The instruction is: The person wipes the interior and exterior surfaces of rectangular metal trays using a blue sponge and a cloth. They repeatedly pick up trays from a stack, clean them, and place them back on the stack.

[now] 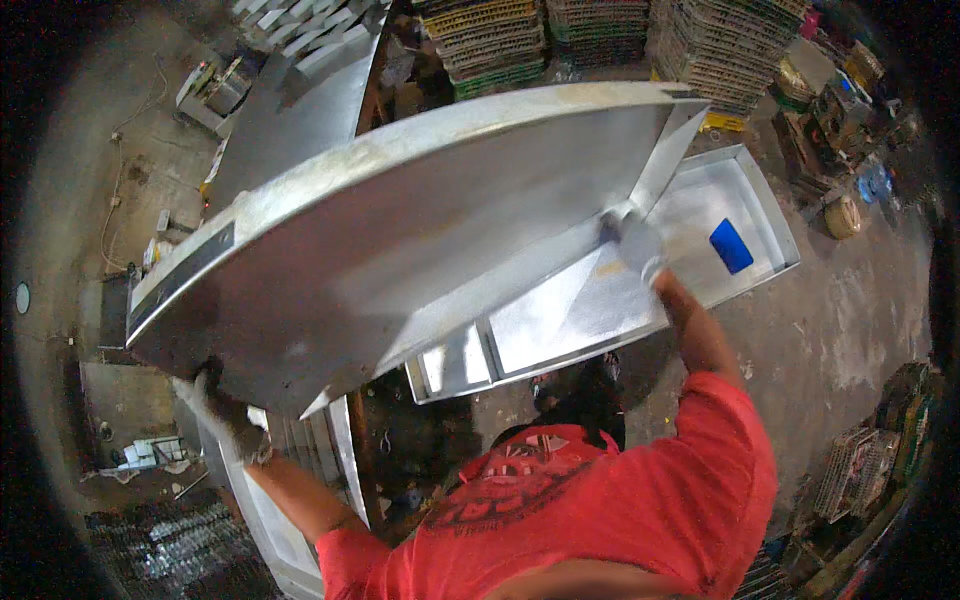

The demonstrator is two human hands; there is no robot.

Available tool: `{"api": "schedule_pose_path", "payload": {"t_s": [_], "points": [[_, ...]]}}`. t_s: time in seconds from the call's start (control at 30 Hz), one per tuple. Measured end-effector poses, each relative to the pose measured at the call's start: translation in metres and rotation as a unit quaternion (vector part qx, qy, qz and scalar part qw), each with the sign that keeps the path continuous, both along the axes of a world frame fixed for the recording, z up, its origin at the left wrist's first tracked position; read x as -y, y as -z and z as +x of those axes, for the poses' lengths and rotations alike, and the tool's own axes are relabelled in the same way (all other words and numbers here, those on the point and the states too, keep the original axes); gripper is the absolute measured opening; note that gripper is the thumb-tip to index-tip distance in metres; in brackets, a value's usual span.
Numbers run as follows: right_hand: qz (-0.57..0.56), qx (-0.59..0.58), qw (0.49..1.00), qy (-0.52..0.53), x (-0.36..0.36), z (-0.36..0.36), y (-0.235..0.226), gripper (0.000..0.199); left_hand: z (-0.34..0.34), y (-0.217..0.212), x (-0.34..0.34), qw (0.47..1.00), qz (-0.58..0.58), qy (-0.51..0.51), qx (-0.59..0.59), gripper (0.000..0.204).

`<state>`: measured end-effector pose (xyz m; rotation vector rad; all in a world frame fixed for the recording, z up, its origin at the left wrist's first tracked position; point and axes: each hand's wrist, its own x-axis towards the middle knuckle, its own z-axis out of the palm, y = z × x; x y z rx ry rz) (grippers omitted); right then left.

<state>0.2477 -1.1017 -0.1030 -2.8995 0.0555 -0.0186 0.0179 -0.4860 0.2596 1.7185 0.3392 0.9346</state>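
A large sheet-metal tray [430,215] with folded rims is held up, tilted on its side, across the middle of the view. At its lower left corner my left hand [225,412], in a pale glove with dark fingers, is closed on the edge. My right hand [638,248], gloved the same way, is closed on the near rim toward the right; its fingertips are partly hidden. Below and beyond the right hand lies a second shallow metal tray [780,215], partly covered by the raised one. In it rests a flat blue rectangular piece [731,246].
Tall stacks of wire-mesh crates [490,45] stand at the back. A long metal-topped table [300,110] with stacked metal pieces [310,30] extends at the far left. A slatted metal frame [310,450] sits below my left hand. A round tan container [842,216] stands on the floor at right.
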Motion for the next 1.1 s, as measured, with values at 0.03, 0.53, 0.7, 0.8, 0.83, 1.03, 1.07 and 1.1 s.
{"api": "schedule_pose_path", "payload": {"t_s": [0.03,0.53,0.7,0.8,0.83,1.03,1.07,1.1], "points": [[-0.048,-0.009,0.996,-0.069,-0.006,-0.005,-0.002,0.056,0.0,-0.003,-0.002,1.0,-0.012,0.012,-0.006,0.065],[0.025,-0.07,0.994,0.079,-0.008,0.009,-0.019,0.034,0.0,0.006,-0.003,0.999,-0.04,-0.014,-0.016,0.068],[0.044,-0.068,0.987,-0.142,-0.129,-0.037,-0.075,0.033,0.018,0.0,0.009,0.998,0.003,0.051,-0.037,0.069],[0.132,0.007,0.969,-0.208,-0.223,-0.095,-0.124,0.042,0.017,-0.01,0.029,0.999,0.018,0.029,-0.004,0.062],[0.158,0.052,0.952,-0.256,-0.245,-0.113,-0.141,0.043,0.016,-0.014,0.039,0.999,0.027,0.018,0.012,0.06],[0.174,-0.013,0.907,-0.384,-0.366,-0.181,-0.223,0.033,0.006,-0.027,0.107,0.997,0.036,0.04,0.064,0.067],[0.231,0.028,0.881,-0.411,-0.372,-0.185,-0.23,0.034,0.004,-0.027,0.113,0.994,0.021,0.074,0.079,0.068],[0.281,0.069,0.85,-0.44,-0.376,-0.19,-0.235,0.035,0.002,-0.027,0.116,0.99,0.023,0.101,0.091,0.069]]}}
